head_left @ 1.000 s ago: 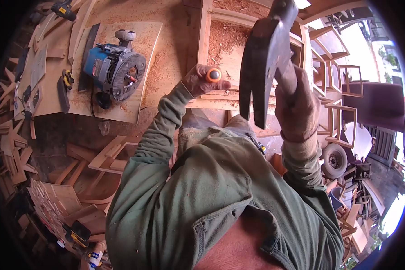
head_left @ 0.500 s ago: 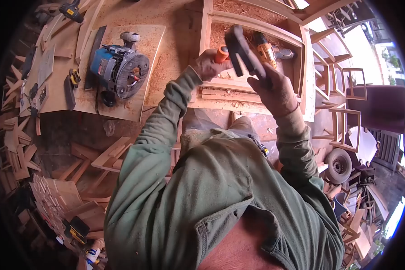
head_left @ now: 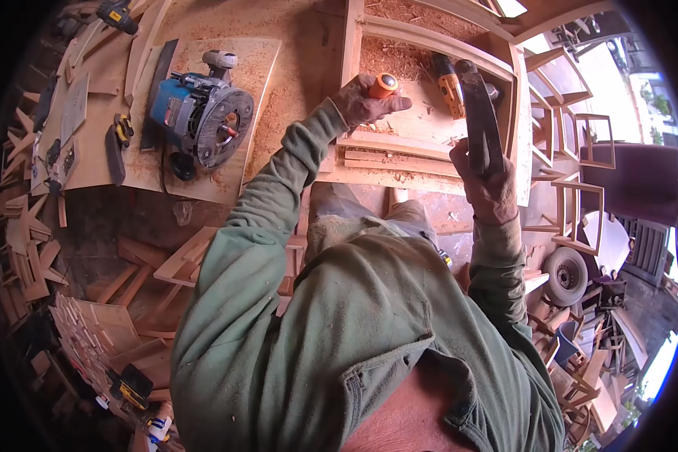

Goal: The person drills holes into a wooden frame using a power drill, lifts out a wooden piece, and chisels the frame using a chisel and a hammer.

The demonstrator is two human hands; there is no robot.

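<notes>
My left hand is closed round the orange handle of a chisel, its pale round end facing up. The blade is hidden below the hand, over the near part of a wooden frame. To the right, my right hand grips a dark claw hammer, which points away from me. The hammer is apart from the chisel. Partly behind the hammer, an orange and black cordless drill lies inside the frame among wood shavings.
A blue router rests on a board at the left, its round base tilted toward me. Another drill lies at the far left. Wooden frames and a wheel are at the right. Timber pieces lie low on the left.
The hammer has swung right, away from the chisel, with my right hand moving right and toward me. My left hand has shifted slightly right and up, and the chisel handle's end now faces upward.
</notes>
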